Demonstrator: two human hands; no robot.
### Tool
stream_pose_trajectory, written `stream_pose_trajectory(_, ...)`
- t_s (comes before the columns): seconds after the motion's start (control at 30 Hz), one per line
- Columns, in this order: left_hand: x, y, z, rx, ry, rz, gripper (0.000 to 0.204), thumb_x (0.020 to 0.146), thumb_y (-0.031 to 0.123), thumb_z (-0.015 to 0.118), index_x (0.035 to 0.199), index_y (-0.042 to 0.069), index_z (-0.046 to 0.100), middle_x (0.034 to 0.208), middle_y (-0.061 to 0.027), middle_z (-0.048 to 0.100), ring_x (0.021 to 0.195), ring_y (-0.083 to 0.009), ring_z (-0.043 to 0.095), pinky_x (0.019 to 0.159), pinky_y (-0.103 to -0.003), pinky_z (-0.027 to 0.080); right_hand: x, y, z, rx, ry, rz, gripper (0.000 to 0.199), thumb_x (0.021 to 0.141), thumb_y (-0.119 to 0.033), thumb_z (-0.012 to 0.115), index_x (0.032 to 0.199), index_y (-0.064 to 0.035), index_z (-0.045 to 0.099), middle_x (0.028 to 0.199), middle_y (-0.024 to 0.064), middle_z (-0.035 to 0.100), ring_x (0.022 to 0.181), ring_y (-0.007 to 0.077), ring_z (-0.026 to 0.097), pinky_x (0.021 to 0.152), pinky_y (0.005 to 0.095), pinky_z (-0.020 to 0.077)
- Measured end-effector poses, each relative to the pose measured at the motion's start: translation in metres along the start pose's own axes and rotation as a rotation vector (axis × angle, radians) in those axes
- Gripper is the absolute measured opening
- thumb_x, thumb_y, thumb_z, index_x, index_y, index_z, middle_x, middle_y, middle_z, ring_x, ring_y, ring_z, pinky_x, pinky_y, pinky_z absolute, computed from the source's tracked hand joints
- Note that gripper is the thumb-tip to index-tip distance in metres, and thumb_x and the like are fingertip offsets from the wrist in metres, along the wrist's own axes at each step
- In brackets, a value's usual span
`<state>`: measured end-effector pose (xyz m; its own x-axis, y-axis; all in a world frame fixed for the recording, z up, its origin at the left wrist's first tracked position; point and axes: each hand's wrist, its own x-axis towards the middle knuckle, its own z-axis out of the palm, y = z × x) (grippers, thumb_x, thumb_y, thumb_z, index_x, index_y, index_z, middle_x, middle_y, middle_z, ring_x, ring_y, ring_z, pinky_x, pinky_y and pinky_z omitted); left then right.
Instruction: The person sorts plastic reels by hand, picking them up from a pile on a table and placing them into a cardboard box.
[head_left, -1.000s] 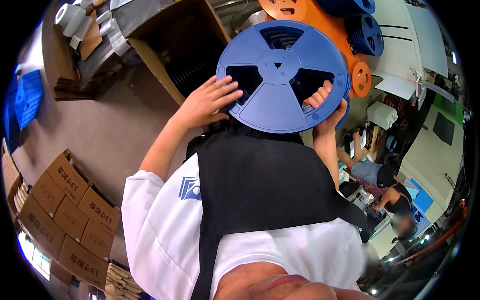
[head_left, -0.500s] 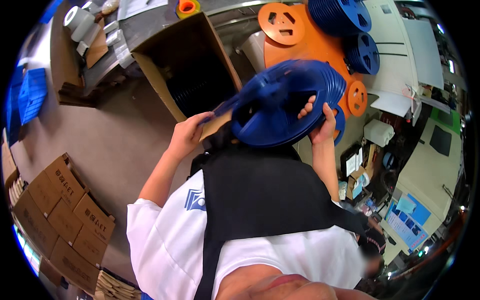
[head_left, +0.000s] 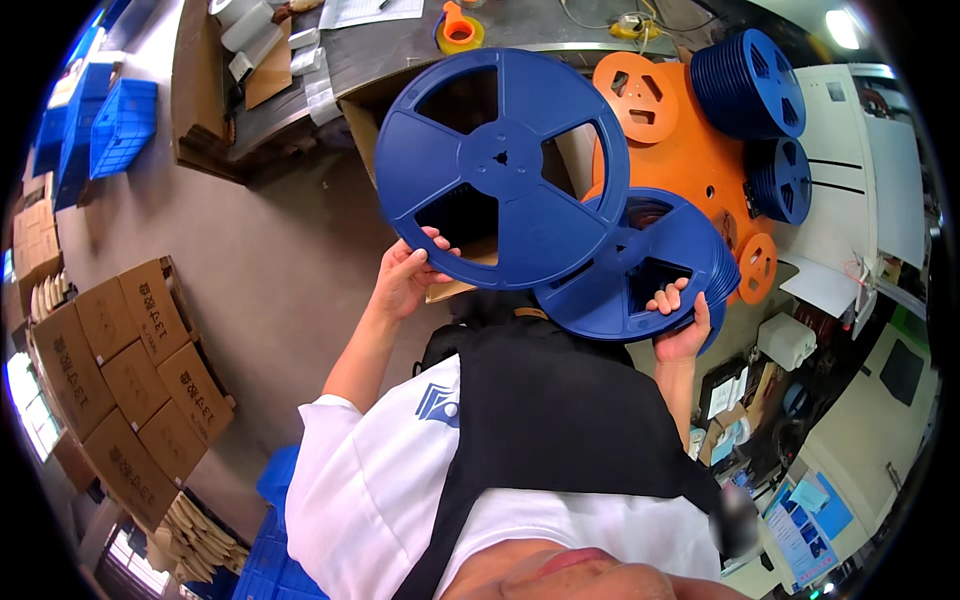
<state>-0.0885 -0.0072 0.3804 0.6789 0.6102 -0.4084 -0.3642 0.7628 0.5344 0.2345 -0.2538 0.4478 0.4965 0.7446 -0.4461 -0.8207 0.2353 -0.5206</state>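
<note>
Above the apron, left hand grips smooth blue reel; right hand grips reel stack.

The single blue reel covers the middle of the open cardboard box and the left rim of the orange reel stack. The blue reel stack hides most of the right hand — only the fingers curl over its rim. Left hand: palm and fingertips lie behind the single reel. The worktop is cut off at the upper edge. Items on the desk at lower right are too small to identify.
</note>
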Motion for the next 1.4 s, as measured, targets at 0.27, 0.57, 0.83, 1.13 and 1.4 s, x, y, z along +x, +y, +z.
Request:
stream_pose_trajectory(0.27,-0.005,-0.003,-0.009,0.058,0.087,-0.019,0.032,0.089,0.011,0.055,0.119,0.001,0.048,0.108,-0.0125,0.06,0.105,-0.0293,0.06,0.075,-0.035,0.059,0.001,-0.003,-0.006,-0.005,-0.001,0.013,0.031,0.089,-0.031,0.05,0.105,-0.0045,0.052,0.076,0.0033,0.047,0.072,0.0166,0.048,0.079,0.0353,0.0454)
stream_pose_trajectory(0.57,0.036,-0.014,-0.029,0.553,0.437,-0.005,0.03,0.093,0.007,0.045,0.122,0.002,0.047,0.109,-0.0092,0.06,0.098,-0.0183,0.061,0.07,-0.028,0.055,-0.001,-0.004,-0.01,-0.043,0.041,0.008,0.03,0.089,-0.03,0.05,0.105,-0.0048,0.052,0.076,0.0046,0.05,0.072,0.0174,0.049,0.08,0.0361,0.0448)
stream_pose_trajectory(0.83,0.165,-0.071,-0.073,0.72,0.585,-0.024,0.03,0.091,0.007,0.047,0.121,0.002,0.05,0.104,-0.0068,0.063,0.085,-0.0158,0.062,0.06,-0.027,0.054,-0.014,0.002,-0.013,-0.068,0.106,-0.042,0.031,0.088,-0.031,0.051,0.105,-0.005,0.052,0.076,0.0047,0.05,0.073,0.0174,0.048,0.08,0.0369,0.0437)
stream_pose_trajectory(1.13,0.236,-0.114,-0.073,1.099,0.603,-0.068,0.028,0.086,0.014,0.056,0.11,0.002,0.059,0.092,-0.0132,0.067,0.069,-0.0243,0.065,0.061,-0.034,0.052,-0.032,0.01,-0.02,-0.038,0.195,-0.105,0.031,0.088,-0.03,0.05,0.104,-0.0039,0.05,0.076,0.0046,0.047,0.073,0.0174,0.047,0.08,0.0368,0.0435)
stream_pose_trajectory(1.4,0.237,-0.127,-0.088,1.081,0.552,-0.276,0.069,0.087,0.031,0.059,0.141,0.002,0.027,0.13,-0.0246,0.047,0.121,-0.0348,0.047,0.098,-0.038,0.039,-0.034,0.014,-0.014,-0.029,0.198,-0.135,0.03,0.087,-0.029,0.052,0.104,-0.0039,0.052,0.073,0.0043,0.047,0.07,0.0172,0.046,0.076,0.0359,0.0437)
